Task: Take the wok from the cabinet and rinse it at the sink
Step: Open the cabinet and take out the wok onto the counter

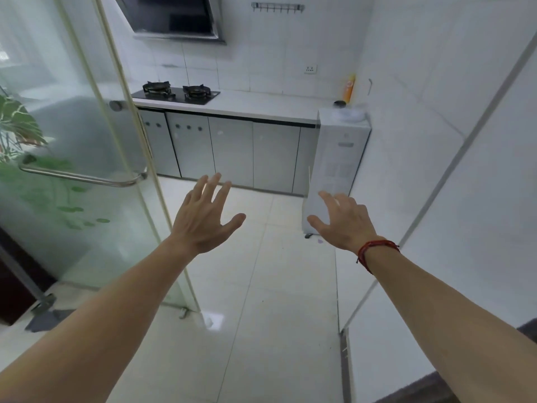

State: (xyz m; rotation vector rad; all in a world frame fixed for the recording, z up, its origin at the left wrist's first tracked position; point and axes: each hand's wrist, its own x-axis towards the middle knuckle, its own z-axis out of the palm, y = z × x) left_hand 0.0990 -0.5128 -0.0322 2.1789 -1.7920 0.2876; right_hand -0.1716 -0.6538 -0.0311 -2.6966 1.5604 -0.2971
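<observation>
Left hand (203, 216), right hand (343, 219) mid-frame: fingers spread, holding nothing, probably kept free for opening doors. Wok not visible; likely inside shut cabinet (232, 152) under bench (261, 107), frame centre. Sink out of view. Glass door (87, 141) at left.

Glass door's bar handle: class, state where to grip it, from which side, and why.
Grip the bar handle along its straight middle, probably with the nearer left hand. Come from the camera's side, fingers over the top: the bar lies level and stands off the glass door on end posts.
</observation>
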